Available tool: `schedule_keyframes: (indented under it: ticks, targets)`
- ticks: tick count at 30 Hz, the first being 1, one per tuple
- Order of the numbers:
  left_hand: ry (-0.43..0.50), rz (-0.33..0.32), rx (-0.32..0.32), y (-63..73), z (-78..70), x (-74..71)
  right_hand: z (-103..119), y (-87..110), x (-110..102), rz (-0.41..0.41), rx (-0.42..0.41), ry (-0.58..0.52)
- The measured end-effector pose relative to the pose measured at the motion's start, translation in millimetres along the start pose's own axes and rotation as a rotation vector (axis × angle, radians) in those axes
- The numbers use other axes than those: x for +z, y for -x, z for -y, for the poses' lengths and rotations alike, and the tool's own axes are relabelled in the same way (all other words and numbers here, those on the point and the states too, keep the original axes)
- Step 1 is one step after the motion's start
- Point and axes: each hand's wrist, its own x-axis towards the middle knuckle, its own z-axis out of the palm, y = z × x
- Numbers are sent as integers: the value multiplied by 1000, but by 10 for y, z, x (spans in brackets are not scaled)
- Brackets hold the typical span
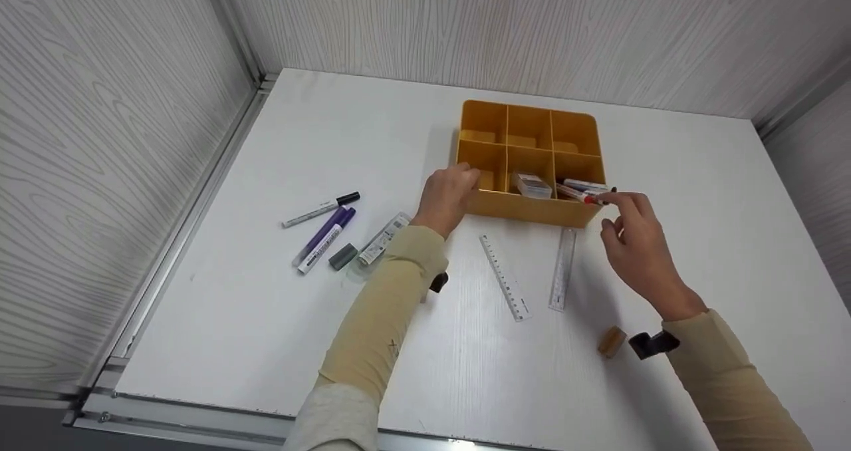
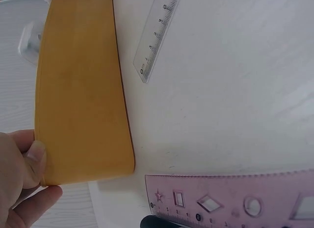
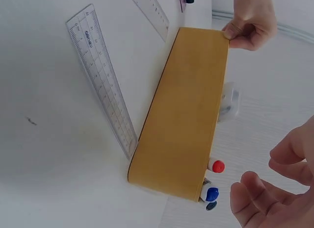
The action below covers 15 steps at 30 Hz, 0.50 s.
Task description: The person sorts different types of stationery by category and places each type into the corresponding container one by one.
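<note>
A yellow-orange box (image 1: 525, 210) with several compartments stands toward the back of the white table. My left hand (image 1: 447, 198) grips its front left corner, thumb and fingers pinching the rim, also visible in the left wrist view. Markers, one with a red cap (image 3: 217, 166) and one with a blue cap (image 3: 211, 194), stick out over the rim of the front right compartment. Close beside these caps is my right hand (image 1: 635, 251), its fingers loosely bent and holding nothing. A clear plastic case (image 1: 533, 186) leans in the front middle compartment.
Two clear rulers (image 1: 504, 278) (image 1: 563, 269) lie before the box. At left are a black-capped marker (image 1: 321, 210), purple markers (image 1: 322, 238), a grey-green block (image 1: 343, 257) and a clear package (image 1: 384, 238). A pink ruler (image 2: 274, 196) shows below the left wrist; a brown block (image 1: 611, 341) lies front right.
</note>
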Motion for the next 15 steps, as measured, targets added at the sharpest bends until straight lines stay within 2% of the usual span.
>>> schedule_keyframes:
  ticks: [7,15]
  targets:
    - [-4,-36,30,17,10,13,-156,169,-177,-4,113,35]
    - [-7,-21,17,20,3,6,-427,416,-298,10,211,54]
